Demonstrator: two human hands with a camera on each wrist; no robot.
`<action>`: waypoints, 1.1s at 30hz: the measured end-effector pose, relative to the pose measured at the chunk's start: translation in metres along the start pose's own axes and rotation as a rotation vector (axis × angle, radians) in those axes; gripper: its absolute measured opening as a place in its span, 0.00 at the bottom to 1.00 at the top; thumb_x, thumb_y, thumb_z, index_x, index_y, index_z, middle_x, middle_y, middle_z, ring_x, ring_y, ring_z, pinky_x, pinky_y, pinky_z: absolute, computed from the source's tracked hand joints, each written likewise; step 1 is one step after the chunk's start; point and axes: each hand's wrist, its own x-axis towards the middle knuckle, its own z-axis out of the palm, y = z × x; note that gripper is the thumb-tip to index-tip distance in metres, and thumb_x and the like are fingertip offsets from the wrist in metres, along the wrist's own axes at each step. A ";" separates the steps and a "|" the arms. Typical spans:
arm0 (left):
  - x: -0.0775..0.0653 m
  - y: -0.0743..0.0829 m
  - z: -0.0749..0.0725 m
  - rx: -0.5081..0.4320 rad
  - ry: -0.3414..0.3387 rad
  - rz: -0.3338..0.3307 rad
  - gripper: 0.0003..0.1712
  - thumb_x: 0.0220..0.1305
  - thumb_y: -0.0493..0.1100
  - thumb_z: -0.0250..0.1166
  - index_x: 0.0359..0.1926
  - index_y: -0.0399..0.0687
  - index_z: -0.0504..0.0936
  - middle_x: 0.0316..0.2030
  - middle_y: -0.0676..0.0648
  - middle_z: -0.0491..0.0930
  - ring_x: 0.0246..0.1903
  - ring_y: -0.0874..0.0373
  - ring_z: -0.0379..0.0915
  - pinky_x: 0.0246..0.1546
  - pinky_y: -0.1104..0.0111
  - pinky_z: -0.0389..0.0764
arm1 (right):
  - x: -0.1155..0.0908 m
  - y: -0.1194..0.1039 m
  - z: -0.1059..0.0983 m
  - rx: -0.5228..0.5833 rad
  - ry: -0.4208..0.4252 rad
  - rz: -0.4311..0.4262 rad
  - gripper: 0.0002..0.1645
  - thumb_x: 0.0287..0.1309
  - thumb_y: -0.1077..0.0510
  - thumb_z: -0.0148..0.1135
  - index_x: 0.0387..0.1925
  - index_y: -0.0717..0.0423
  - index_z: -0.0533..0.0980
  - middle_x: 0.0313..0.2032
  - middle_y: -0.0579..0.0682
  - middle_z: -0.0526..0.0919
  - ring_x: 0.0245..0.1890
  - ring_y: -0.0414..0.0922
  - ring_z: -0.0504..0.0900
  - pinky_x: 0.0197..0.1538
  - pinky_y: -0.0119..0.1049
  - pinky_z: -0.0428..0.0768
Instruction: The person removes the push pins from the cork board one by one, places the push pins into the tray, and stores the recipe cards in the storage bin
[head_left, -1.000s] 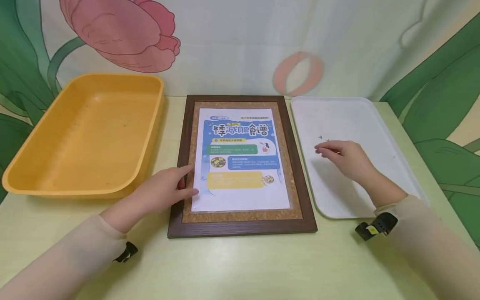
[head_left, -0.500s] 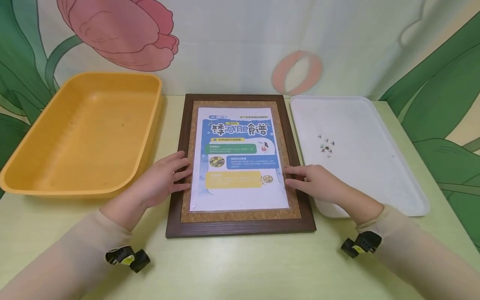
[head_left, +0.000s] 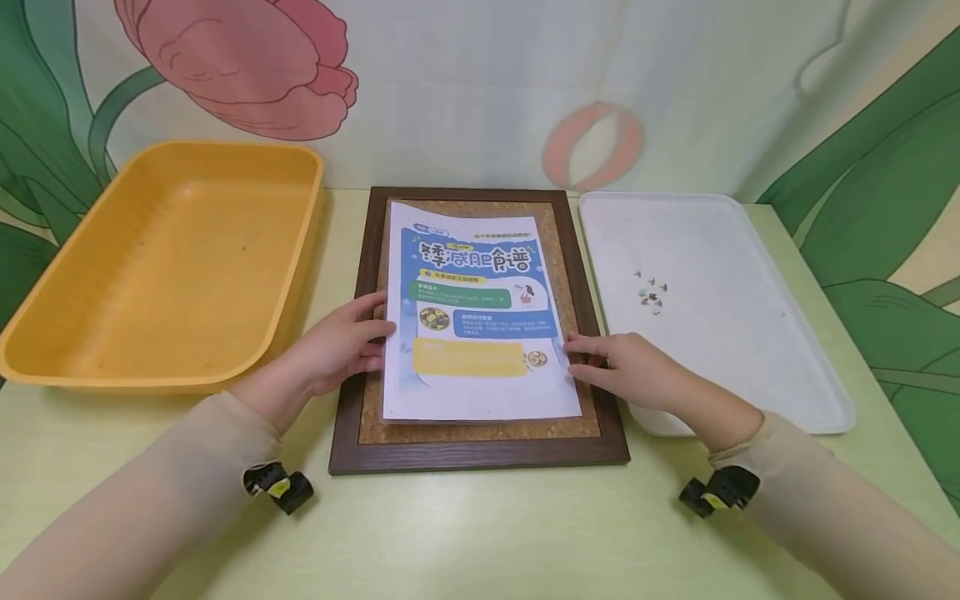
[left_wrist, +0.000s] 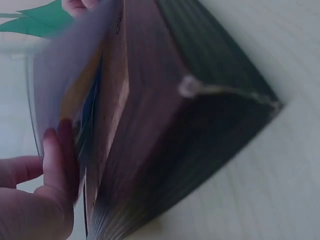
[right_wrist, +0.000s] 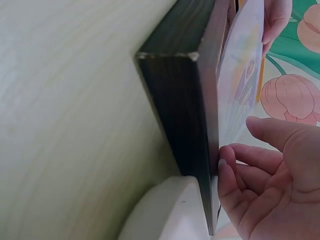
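A printed paper poster (head_left: 468, 396) lies over a cork board (head_left: 480, 458) with a dark wooden frame. My left hand (head_left: 333, 342) pinches the poster's left edge between thumb and fingers; in the left wrist view the sheet (left_wrist: 65, 75) bows up off the cork. At the right edge of the poster is my right hand (head_left: 637, 367), its fingertips touching the edge. In the right wrist view the thumb of the right hand (right_wrist: 280, 175) stands apart from its half-bent fingers. Several thumbtacks (head_left: 652, 297) sit on the white tray (head_left: 720, 333).
A deep yellow tub (head_left: 165, 342) stands left of the board, close behind my left forearm. The white tray borders the board on the right. A curtain (head_left: 450, 100) with painted flowers hangs behind the pale table (head_left: 480, 542).
My right hand moved from over the thumbtacks to the poster's right edge. My left hand shifted, took hold of the left edge and raised it; the poster's upper left corner now lifts off the cork.
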 end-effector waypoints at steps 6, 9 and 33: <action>0.006 -0.001 0.001 0.050 0.029 -0.002 0.35 0.69 0.36 0.49 0.73 0.51 0.46 0.46 0.36 0.75 0.27 0.59 0.77 0.27 0.71 0.77 | 0.000 0.005 -0.001 0.010 0.016 -0.018 0.22 0.62 0.55 0.58 0.55 0.61 0.75 0.58 0.58 0.72 0.26 0.42 0.70 0.29 0.34 0.69; 0.007 -0.003 0.000 0.062 0.056 0.020 0.33 0.70 0.37 0.49 0.72 0.48 0.49 0.47 0.36 0.75 0.29 0.58 0.78 0.28 0.70 0.77 | 0.001 0.010 -0.005 0.038 0.019 -0.010 0.24 0.63 0.54 0.58 0.58 0.59 0.73 0.49 0.57 0.79 0.28 0.43 0.70 0.29 0.35 0.69; -0.013 0.005 -0.012 0.032 0.128 0.083 0.20 0.71 0.39 0.49 0.61 0.37 0.61 0.30 0.51 0.80 0.21 0.64 0.73 0.23 0.75 0.74 | 0.011 0.020 -0.013 -0.166 -0.037 0.017 0.46 0.59 0.51 0.61 0.64 0.78 0.52 0.64 0.74 0.53 0.39 0.55 0.79 0.55 0.52 0.68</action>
